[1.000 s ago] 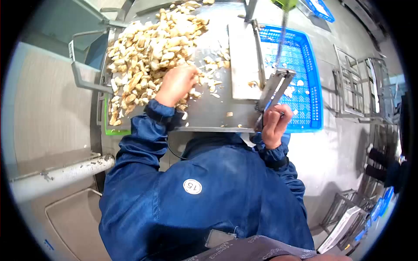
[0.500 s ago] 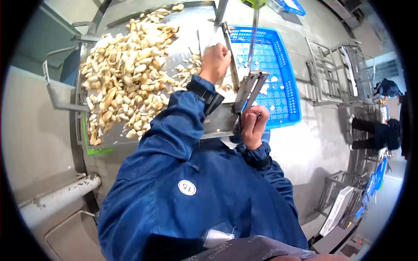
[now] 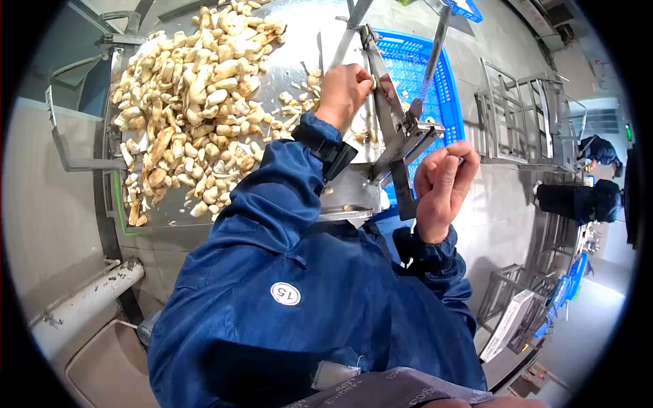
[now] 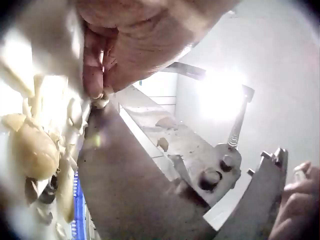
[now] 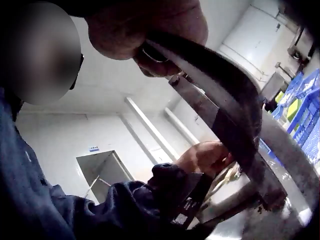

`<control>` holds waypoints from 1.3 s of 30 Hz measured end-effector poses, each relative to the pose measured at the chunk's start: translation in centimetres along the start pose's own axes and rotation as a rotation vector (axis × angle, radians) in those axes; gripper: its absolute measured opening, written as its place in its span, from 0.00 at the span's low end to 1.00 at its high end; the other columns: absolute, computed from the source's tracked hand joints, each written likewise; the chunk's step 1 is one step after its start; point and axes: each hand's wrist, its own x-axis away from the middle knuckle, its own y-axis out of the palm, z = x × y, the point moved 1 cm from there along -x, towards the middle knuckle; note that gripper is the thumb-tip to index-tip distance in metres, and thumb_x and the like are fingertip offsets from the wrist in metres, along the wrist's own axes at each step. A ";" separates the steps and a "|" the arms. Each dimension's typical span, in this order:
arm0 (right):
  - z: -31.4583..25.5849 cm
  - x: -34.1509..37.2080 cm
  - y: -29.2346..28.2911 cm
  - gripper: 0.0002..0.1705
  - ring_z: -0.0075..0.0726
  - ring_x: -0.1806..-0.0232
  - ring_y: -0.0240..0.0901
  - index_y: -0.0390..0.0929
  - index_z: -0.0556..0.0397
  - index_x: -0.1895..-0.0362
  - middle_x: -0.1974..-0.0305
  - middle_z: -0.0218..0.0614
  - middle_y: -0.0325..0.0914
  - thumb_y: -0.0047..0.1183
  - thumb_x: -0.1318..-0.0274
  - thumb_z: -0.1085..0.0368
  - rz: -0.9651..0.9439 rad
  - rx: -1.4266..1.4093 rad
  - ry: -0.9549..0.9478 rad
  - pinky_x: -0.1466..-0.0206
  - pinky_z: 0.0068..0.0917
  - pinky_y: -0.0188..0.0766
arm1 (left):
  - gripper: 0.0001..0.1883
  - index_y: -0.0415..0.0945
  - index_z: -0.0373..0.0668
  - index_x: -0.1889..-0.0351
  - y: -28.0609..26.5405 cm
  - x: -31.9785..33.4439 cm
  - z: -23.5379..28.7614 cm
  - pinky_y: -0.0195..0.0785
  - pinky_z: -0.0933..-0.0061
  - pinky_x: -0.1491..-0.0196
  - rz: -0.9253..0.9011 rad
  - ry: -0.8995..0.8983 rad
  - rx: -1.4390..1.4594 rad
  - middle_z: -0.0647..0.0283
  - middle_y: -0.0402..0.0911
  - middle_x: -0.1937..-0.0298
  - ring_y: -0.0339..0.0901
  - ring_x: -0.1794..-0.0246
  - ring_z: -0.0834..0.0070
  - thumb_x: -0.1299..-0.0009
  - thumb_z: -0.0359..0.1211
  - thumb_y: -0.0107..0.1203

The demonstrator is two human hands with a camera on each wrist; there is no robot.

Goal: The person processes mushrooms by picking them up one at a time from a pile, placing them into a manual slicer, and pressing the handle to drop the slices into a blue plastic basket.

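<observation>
Left hand (image 3: 343, 93) pinched a mushroom piece (image 4: 101, 103); right hand (image 3: 442, 188) gripped the cutter handle (image 5: 215, 75). Mushrooms (image 3: 197, 102) heaped upper left seemingly awaited cutting; the blue crate (image 3: 450, 95) held pieces.

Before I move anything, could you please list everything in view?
Table: one, silver, upper middle
Mushroom pieces: many, cream and brown, mostly table's left
Board: one, white, table's right
Cutter: one, grey, board's right edge
Spring: one, grey, rising from cutter
Basket: one, blue, right of cutter
Racks: at least two, grey, far right
Pipe: one, white, lower left
Bin: one, tan, lower left
Other people: at least one, dark clothes, far right
Garment: one, blue, lower middle
Left hand: one, bare, over the board, pinching a pale piece
Right hand: one, bare, gripping the cutter's handle
</observation>
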 end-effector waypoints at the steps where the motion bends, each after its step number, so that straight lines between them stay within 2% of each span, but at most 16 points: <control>1: 0.7 0.6 0.1 0.08 0.18 0.79 0.52 0.60 0.51 0.50 0.75 0.27 0.60 0.38 0.27 0.64 0.042 0.021 -0.046 0.78 0.16 0.52 | 0.08 0.84 0.44 0.70 -0.5 0.3 0.9 0.75 0.64 0.62 0.012 -0.011 -0.021 0.57 0.84 0.71 0.83 0.68 0.62 0.40 0.37 0.63; 5: 9.6 5.8 -2.2 0.08 0.19 0.79 0.54 0.59 0.50 0.57 0.74 0.29 0.62 0.40 0.28 0.61 0.044 0.094 -0.235 0.79 0.17 0.52 | 0.08 0.84 0.43 0.72 -0.3 0.1 0.7 0.75 0.63 0.62 0.022 0.041 -0.029 0.57 0.84 0.71 0.83 0.68 0.61 0.41 0.37 0.63; 7: 7.2 5.1 -1.6 0.07 0.18 0.79 0.53 0.60 0.50 0.56 0.74 0.28 0.61 0.40 0.28 0.62 0.007 0.054 -0.131 0.79 0.17 0.51 | 0.07 0.82 0.37 0.67 -0.3 0.0 0.7 0.74 0.78 0.70 -0.018 0.041 -0.020 0.60 0.85 0.74 0.82 0.76 0.78 0.36 0.32 0.61; 8: 5.0 4.0 -0.8 0.07 0.18 0.80 0.52 0.60 0.50 0.56 0.75 0.27 0.60 0.39 0.27 0.62 0.043 0.037 -0.077 0.79 0.16 0.51 | 0.08 0.82 0.36 0.66 -0.6 0.2 1.1 0.73 0.78 0.69 -0.007 0.064 -0.074 0.61 0.85 0.74 0.82 0.76 0.78 0.36 0.32 0.61; 12: 1.5 1.9 0.3 0.07 0.17 0.78 0.52 0.61 0.51 0.52 0.74 0.26 0.61 0.40 0.27 0.63 0.078 -0.036 0.004 0.77 0.17 0.52 | 0.11 0.85 0.44 0.67 -0.6 0.3 1.4 0.75 0.64 0.60 -0.056 -0.063 -0.011 0.56 0.85 0.70 0.83 0.68 0.60 0.40 0.39 0.61; 14: 6.2 4.1 -1.0 0.07 0.20 0.75 0.56 0.62 0.52 0.54 0.72 0.28 0.63 0.40 0.28 0.63 0.081 -0.001 -0.159 0.73 0.19 0.56 | 0.11 0.84 0.36 0.66 -0.5 0.3 1.3 0.75 0.71 0.66 -0.082 -0.101 0.226 0.57 0.85 0.72 0.83 0.71 0.70 0.35 0.35 0.57; 15: 7.3 4.9 -1.8 0.06 0.22 0.74 0.59 0.63 0.52 0.54 0.70 0.30 0.64 0.42 0.29 0.65 0.040 0.269 -0.283 0.69 0.20 0.60 | 0.11 0.83 0.33 0.66 -0.5 0.6 1.9 0.75 0.73 0.68 -0.086 -0.137 0.384 0.58 0.84 0.74 0.83 0.72 0.74 0.32 0.33 0.55; 16: 9.2 6.2 -2.6 0.06 0.23 0.73 0.60 0.64 0.52 0.54 0.68 0.31 0.66 0.43 0.30 0.66 0.058 0.218 -0.216 0.67 0.21 0.61 | 0.13 0.82 0.29 0.67 0.5 -0.4 -0.4 0.74 0.79 0.72 -0.152 -0.121 0.483 0.60 0.83 0.74 0.81 0.74 0.79 0.29 0.30 0.51; 17: 10.6 7.3 -2.9 0.06 0.23 0.73 0.61 0.65 0.53 0.53 0.66 0.32 0.67 0.45 0.31 0.67 0.084 0.161 -0.154 0.65 0.22 0.63 | 0.13 0.81 0.29 0.66 -1.0 -0.2 1.9 0.74 0.79 0.73 -0.193 -0.135 0.262 0.60 0.83 0.72 0.79 0.76 0.79 0.28 0.30 0.50; 21: 9.0 6.4 -2.3 0.10 0.25 0.74 0.65 0.67 0.53 0.51 0.66 0.34 0.72 0.50 0.34 0.68 0.071 0.222 -0.199 0.69 0.25 0.65 | 0.11 0.81 0.29 0.64 -1.6 -0.4 2.7 0.75 0.81 0.65 -0.321 -0.238 0.339 0.62 0.83 0.70 0.79 0.73 0.80 0.29 0.30 0.53; 23: 8.3 6.2 -2.2 0.11 0.30 0.76 0.67 0.67 0.53 0.51 0.68 0.36 0.73 0.51 0.36 0.70 0.071 0.261 -0.188 0.71 0.26 0.65 | 0.10 0.80 0.29 0.57 -1.7 0.7 4.3 0.76 0.78 0.63 -0.163 -0.203 0.477 0.60 0.83 0.66 0.80 0.68 0.78 0.29 0.29 0.55; 25: 8.3 5.9 -2.4 0.11 0.37 0.76 0.70 0.67 0.53 0.51 0.66 0.40 0.75 0.51 0.37 0.71 0.042 0.234 -0.260 0.70 0.30 0.67 | 0.13 0.77 0.30 0.50 -2.1 0.7 5.9 0.76 0.77 0.56 -0.188 -0.087 0.524 0.57 0.83 0.58 0.80 0.61 0.76 0.28 0.29 0.55; 30: 8.3 5.7 -3.4 0.12 0.41 0.73 0.73 0.67 0.54 0.51 0.65 0.42 0.76 0.52 0.37 0.71 -0.079 0.228 -0.212 0.68 0.31 0.69 | 0.16 0.77 0.35 0.46 -7.0 2.7 8.1 0.75 0.78 0.59 -0.193 -0.054 0.232 0.63 0.81 0.53 0.78 0.56 0.78 0.28 0.33 0.57; 31: 8.0 5.2 -3.0 0.12 0.41 0.72 0.73 0.67 0.54 0.51 0.65 0.43 0.76 0.52 0.37 0.72 -0.011 0.261 -0.356 0.67 0.30 0.69 | 0.14 0.78 0.36 0.48 -8.7 2.7 7.3 0.76 0.79 0.63 -0.190 -0.070 0.220 0.65 0.82 0.59 0.77 0.61 0.82 0.29 0.31 0.57; 35: 9.4 6.0 -3.2 0.12 0.28 0.74 0.68 0.67 0.54 0.49 0.68 0.38 0.73 0.49 0.36 0.74 -0.077 0.122 -0.185 0.69 0.26 0.67 | 0.11 0.82 0.38 0.55 -16.8 6.1 6.3 0.70 0.81 0.67 -0.150 -0.134 -0.261 0.66 0.83 0.66 0.76 0.69 0.85 0.33 0.30 0.60; 39: 10.0 6.0 -3.0 0.10 0.20 0.74 0.60 0.66 0.55 0.50 0.70 0.30 0.68 0.47 0.33 0.71 -0.041 0.115 -0.241 0.69 0.21 0.62 | 0.08 0.83 0.39 0.61 -21.0 9.4 3.6 0.70 0.77 0.66 -0.221 -0.148 -0.518 0.61 0.85 0.69 0.79 0.71 0.77 0.36 0.32 0.61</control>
